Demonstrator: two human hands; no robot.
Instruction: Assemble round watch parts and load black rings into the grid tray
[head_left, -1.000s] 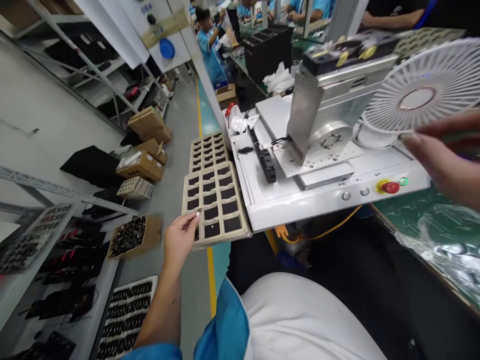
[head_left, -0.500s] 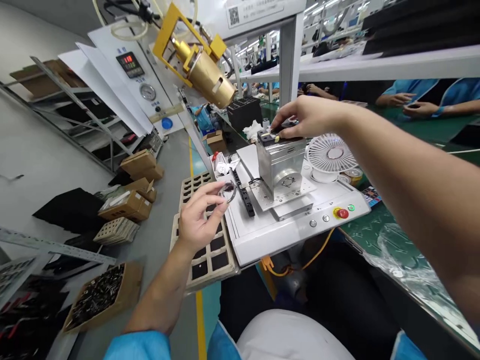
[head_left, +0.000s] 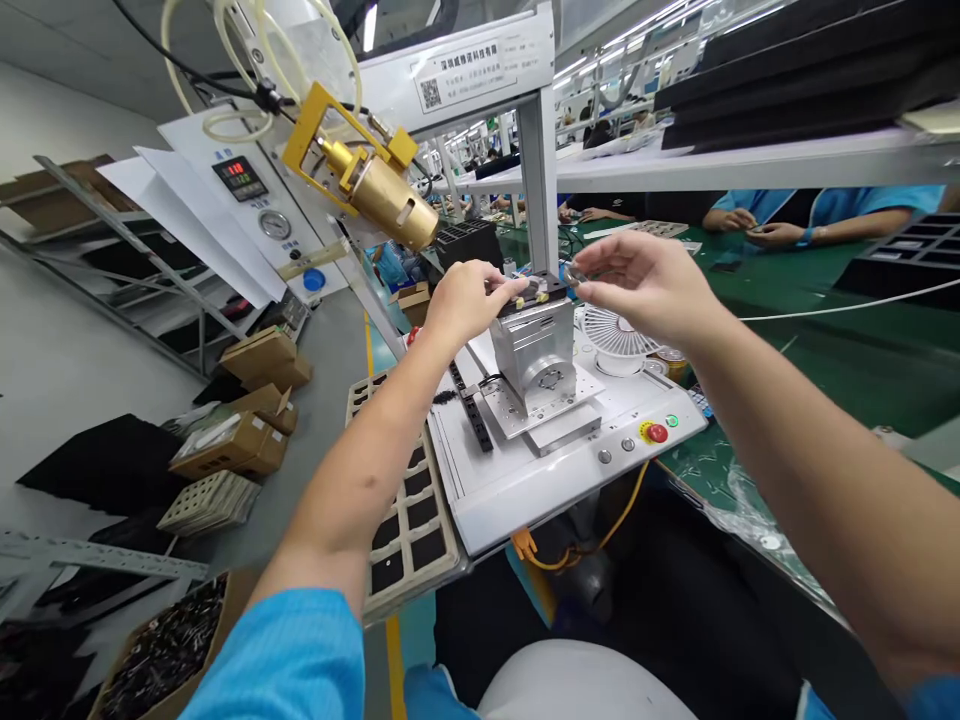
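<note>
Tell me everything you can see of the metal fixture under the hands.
The metal fixture is a silvery, boxy block, apparently machined metal, upright on a flat plate with small holes, above the white machine base. A round boss stands out on its near face. Its black top carries yellow tabs. The left hand is at the top's left side; exact contact is unclear. The right hand holds a small shiny part by the top's right end.

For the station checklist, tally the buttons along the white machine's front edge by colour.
Silver buttons: 2
Red button: 1
Green button: 1
Total: 4
</note>
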